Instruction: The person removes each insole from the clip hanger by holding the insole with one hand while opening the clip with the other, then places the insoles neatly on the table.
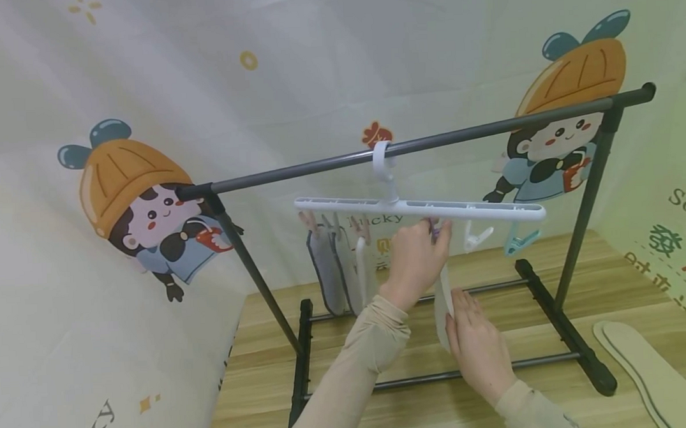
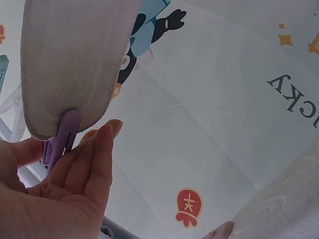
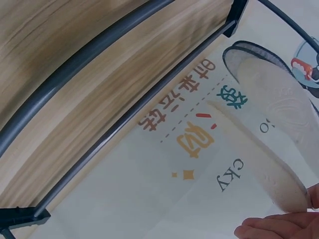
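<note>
A white clip hanger (image 1: 469, 211) hangs by its hook from a dark rail. My left hand (image 1: 415, 259) pinches a purple clip (image 2: 65, 134) under the hanger's middle, thumb on one side and fingers on the other. That clip bites the end of a pale insole (image 2: 75, 59), which hangs down. Lower, my right hand (image 1: 482, 342) holds this insole's edge between thumb and fingers. Left of the hands hang a dark-edged grey insole (image 1: 325, 272), another beside it, and a cream insole (image 1: 367, 273), from pink and grey clips. A white clip (image 1: 479, 236) and a teal clip (image 1: 519, 239) hang without insoles.
The black rack's top rail (image 1: 295, 171) runs across the view, on slanted posts with feet on a wood-look surface (image 1: 268, 345). Two cream insoles (image 1: 648, 366) lie stacked at the lower right. A printed cloth (image 1: 325, 68) stands behind and around the rack.
</note>
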Demonstrator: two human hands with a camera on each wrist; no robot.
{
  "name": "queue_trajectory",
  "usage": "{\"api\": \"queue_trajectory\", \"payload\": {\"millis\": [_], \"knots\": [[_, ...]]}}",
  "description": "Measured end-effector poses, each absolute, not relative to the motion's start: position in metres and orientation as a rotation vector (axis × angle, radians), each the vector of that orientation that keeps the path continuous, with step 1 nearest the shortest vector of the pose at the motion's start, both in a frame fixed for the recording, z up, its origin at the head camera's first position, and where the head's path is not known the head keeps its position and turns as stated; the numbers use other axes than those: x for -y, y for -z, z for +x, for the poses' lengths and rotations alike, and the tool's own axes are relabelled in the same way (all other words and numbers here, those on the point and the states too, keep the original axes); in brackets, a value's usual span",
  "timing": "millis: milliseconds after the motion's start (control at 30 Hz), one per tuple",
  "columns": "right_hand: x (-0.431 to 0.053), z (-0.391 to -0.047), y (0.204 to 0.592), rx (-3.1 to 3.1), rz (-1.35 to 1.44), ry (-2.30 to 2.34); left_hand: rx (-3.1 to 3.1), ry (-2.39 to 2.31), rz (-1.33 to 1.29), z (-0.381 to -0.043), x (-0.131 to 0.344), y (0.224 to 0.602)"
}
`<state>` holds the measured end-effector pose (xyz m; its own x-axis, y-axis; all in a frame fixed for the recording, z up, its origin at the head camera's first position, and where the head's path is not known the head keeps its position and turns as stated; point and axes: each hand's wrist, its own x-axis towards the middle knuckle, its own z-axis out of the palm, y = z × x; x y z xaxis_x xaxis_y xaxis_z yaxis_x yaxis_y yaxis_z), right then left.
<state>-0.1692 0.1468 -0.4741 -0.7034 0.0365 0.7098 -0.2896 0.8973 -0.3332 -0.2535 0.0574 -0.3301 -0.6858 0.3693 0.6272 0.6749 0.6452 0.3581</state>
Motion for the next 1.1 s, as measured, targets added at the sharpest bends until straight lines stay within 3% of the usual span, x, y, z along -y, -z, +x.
{"api": "queue_trajectory", "payload": {"millis": [1100], "knots": [[-0.171,-0.139,0.506,2.459,-0.045,-0.666,2.331,0.874,-0.813,-0.257,-0.057,0.335]]}}
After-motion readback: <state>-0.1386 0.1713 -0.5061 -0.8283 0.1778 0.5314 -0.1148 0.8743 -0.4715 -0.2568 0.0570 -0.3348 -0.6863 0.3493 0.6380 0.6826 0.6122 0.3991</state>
